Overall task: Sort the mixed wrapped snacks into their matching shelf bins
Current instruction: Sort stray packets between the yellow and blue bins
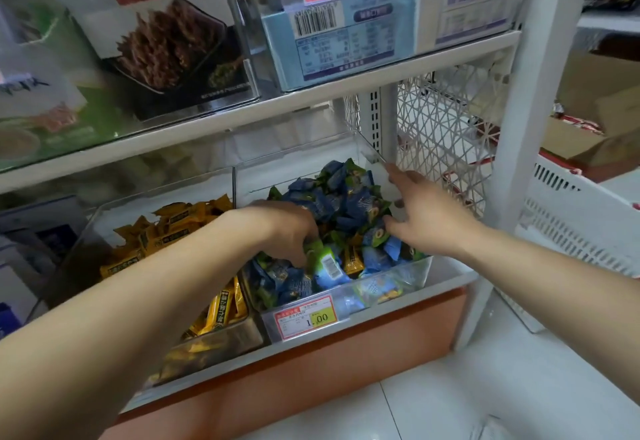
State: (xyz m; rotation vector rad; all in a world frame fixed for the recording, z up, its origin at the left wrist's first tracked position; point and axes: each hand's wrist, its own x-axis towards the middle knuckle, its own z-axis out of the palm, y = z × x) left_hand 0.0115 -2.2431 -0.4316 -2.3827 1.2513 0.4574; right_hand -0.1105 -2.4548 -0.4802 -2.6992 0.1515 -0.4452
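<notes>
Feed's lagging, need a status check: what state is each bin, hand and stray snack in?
Right bin: full of blue and green snacks, mixed.
Yellow stray: lying in right bin, unsorted.
Left bin: yellow snacks only.
Left hand: fingers curled down into right bin's pile; grip unclear.
Right hand: open, fingers spread over right bin.

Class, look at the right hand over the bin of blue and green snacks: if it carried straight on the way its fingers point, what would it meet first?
Probably the clear back corner of the bin: the right hand is open, fingers pointing up and back above the blue and green snacks. Depth is uncertain here.
</notes>
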